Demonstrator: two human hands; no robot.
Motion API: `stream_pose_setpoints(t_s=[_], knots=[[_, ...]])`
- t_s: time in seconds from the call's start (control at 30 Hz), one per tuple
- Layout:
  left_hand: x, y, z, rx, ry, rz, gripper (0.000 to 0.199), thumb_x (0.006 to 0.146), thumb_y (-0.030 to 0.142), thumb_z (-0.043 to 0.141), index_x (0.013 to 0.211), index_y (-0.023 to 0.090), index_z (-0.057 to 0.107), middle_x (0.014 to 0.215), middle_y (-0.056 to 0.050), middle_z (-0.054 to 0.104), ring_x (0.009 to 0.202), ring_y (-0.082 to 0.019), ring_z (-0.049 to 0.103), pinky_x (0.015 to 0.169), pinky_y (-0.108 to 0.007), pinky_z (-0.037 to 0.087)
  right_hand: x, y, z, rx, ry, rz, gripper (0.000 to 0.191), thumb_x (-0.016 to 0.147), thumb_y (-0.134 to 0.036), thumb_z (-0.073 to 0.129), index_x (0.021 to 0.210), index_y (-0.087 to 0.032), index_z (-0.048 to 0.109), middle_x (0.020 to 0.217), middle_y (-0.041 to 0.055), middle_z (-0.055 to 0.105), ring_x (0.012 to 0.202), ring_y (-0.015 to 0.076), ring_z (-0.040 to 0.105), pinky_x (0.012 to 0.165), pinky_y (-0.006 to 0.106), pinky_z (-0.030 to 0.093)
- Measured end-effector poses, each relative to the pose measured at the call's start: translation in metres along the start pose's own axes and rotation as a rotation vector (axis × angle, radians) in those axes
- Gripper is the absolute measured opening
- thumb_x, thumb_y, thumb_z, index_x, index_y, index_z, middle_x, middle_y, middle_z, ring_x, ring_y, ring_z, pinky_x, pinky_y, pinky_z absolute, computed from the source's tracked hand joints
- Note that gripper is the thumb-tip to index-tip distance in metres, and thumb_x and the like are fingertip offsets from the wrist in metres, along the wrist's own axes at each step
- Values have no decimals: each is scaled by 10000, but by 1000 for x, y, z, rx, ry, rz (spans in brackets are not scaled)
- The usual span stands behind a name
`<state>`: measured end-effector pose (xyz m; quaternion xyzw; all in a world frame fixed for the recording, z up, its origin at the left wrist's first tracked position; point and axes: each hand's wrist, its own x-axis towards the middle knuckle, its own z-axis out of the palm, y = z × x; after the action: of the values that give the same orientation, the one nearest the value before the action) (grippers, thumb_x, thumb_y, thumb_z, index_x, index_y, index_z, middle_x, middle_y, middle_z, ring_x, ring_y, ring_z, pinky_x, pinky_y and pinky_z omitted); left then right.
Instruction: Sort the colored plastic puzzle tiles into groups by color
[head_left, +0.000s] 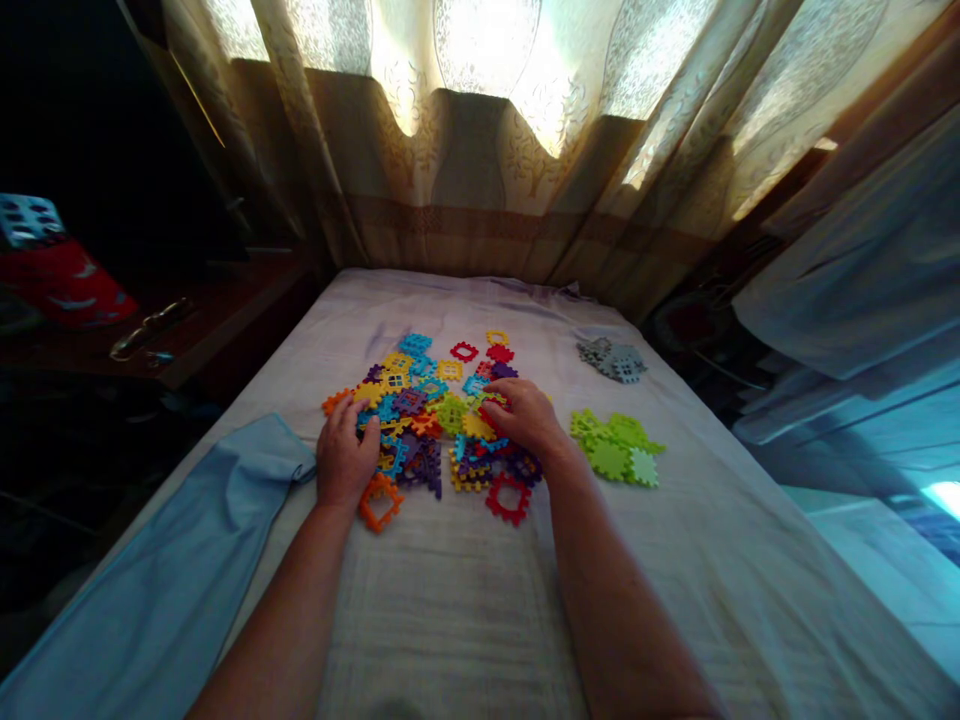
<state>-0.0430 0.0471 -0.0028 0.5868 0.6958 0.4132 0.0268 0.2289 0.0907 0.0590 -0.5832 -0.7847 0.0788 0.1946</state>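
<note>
Touching multicolour pile of plastic pcs (410,402) on pale sheet (442,620), L hand (346,455) has thumb spread from fingers; R hand (523,412) is over pile's R side, can't tell if pinching. Green pcs (611,458) lie R of pile, grey pcs (611,360) farther back.

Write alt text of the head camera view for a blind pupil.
A person's left hand and right hand touch a heap of multicoloured, notched plastic tiles on a pale sheet. Right of it lie a pile of lime green tiles and a pile of grey tiles; left, a light blue cloth.
</note>
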Motion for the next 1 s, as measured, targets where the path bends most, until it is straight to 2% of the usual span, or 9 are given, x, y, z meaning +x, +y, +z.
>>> stream_pose_setpoints(t_s=[0.07, 0.17, 0.37, 0.43, 0.6, 0.73, 0.87, 1.0], knots=[[0, 0, 0, -2, 1, 3, 396, 862, 382, 462, 1135, 165, 651, 1302, -156, 609, 1251, -292, 550, 1094, -473, 417, 0, -4, 8, -24, -37, -40, 326, 856, -298, 615, 1160, -233, 713, 1236, 75, 687, 1174, 229, 598, 1040, 369, 429], [0, -1, -1, -7, 0, 11, 398, 862, 382, 465, 1135, 160, 651, 1295, -158, 612, 1250, -294, 550, 1090, -472, 422, 1, -1, 15, -66, -69, -19, 303, 860, -239, 576, 1120, -246, 729, 1226, 66, 689, 1161, 223, 597, 1032, 365, 432], [0, 1, -1, -6, -1, 8, 417, 866, 393, 445, 1134, 151, 654, 1297, -167, 611, 1254, -297, 549, 1091, -475, 419, 5, 19, 15, -179, 88, 129, 338, 866, -157, 506, 1090, -234, 747, 1304, 86, 634, 1251, 238, 522, 1083, 382, 383], [0, 1, 0, -8, 1, 9, 425, 865, 399, 440, 1132, 147, 655, 1301, -171, 610, 1254, -299, 550, 1093, -475, 418, 3, 18, 15, -206, 72, 156, 338, 873, -191, 520, 1133, -241, 731, 1358, 87, 596, 1311, 261, 467, 1104, 423, 352], [1, 1, -1, -5, -20, 4, 445, 867, 411, 435, 1142, 138, 655, 1328, -176, 596, 1260, -307, 545, 1094, -481, 416, -3, 5, 15, -262, -70, 177, 431, 876, -368, 584, 1288, -255, 639, 1509, 102, 452, 1428, 331, 313, 1118, 532, 284], [1, 0, -1, -14, -13, -7, 418, 865, 400, 453, 1141, 161, 654, 1333, -156, 593, 1255, -297, 545, 1102, -478, 410, -5, 5, 15, -260, -98, 209, 498, 880, -482, 587, 1326, -261, 611, 1516, 121, 442, 1437, 343, 297, 1115, 545, 270], [1, 0, 0, -21, -2, -7, 416, 861, 403, 457, 1138, 162, 654, 1330, -154, 594, 1246, -295, 550, 1108, -477, 404, -5, 5, 18, -253, -56, 155, 354, 905, -415, 568, 1207, -274, 688, 1496, 92, 475, 1433, 316, 303, 1123, 532, 246], [1, -1, 0, -25, -1, -3, 417, 861, 410, 458, 1134, 162, 654, 1334, -156, 593, 1241, -299, 554, 1111, -481, 400, 1, 2, 14, -154, 68, 70, 282, 943, -341, 499, 1060, -266, 744, 1399, 72, 575, 1387, 287, 374, 1123, 511, 266]])
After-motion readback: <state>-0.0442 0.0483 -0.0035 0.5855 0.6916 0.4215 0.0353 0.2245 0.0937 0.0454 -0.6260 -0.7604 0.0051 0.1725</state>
